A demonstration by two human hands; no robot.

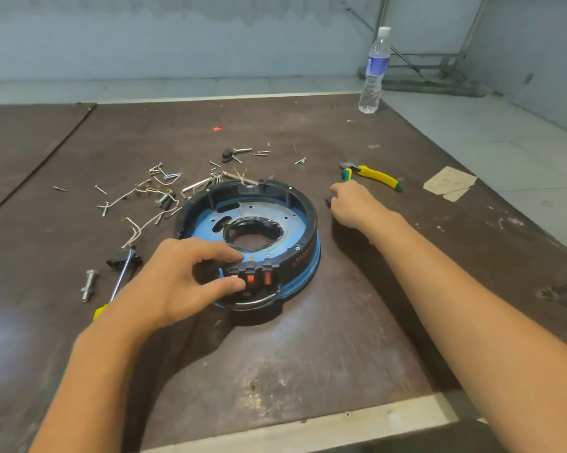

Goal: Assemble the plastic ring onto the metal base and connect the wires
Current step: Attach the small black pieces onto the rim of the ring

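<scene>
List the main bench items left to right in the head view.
Large bolt → plastic ring seated on the metal base → pliers → paper scrap. Items that overlap these are omitted.

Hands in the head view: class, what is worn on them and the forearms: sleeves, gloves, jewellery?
Nothing worn shows. The left hand and right hand are ungloved; the left forearm and right forearm are bare, no sleeve, watch or ring in view.
</scene>
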